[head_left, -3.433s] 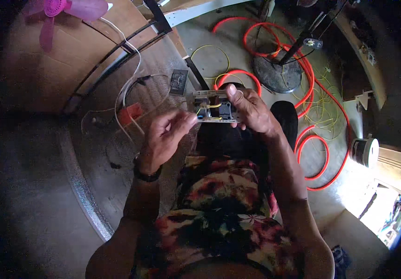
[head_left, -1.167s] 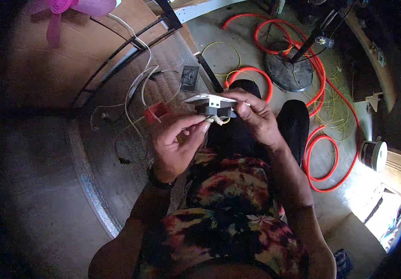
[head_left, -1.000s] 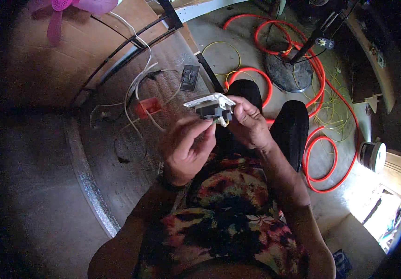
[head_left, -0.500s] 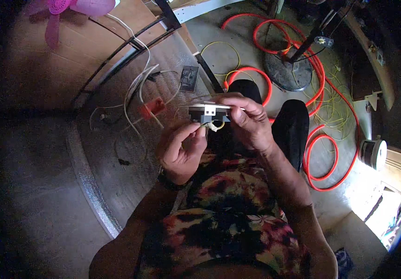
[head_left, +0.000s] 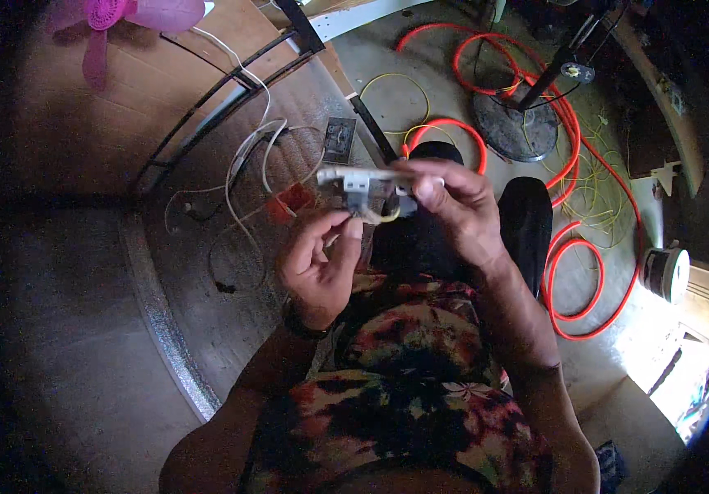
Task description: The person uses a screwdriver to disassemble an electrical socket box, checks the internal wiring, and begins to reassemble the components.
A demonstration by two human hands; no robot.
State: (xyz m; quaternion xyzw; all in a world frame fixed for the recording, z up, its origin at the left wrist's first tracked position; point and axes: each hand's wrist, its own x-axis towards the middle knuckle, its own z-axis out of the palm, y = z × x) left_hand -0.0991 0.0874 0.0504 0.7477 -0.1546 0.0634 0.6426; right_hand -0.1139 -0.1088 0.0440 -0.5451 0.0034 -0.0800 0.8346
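Observation:
My right hand point(head_left: 468, 216) grips the right end of a white electrical wall plate point(head_left: 362, 178) between thumb and fingers, in front of my body. Grey modules point(head_left: 357, 201) sit on the underside of the plate, somewhat blurred by motion. From them a short yellowish wire point(head_left: 389, 218) curves out in a loop. Just below the modules, my left hand point(head_left: 321, 262) is pinched at the left end of this wire, thumb against forefinger. Its fingertips partly cover the wire's end.
Coiled orange conduit point(head_left: 572, 247) and thin yellow wire point(head_left: 605, 218) lie on the floor at right, around a round stand base point(head_left: 519, 128). At left are a red box point(head_left: 292, 200), white cables point(head_left: 243, 156), a dark rectangular plate point(head_left: 339, 140) and a pink fan point(head_left: 107, 12).
The wall plate has tilted in my right hand, its left end shifting left and up. My left hand keeps its pinch near the wire. The whole view has shifted slightly.

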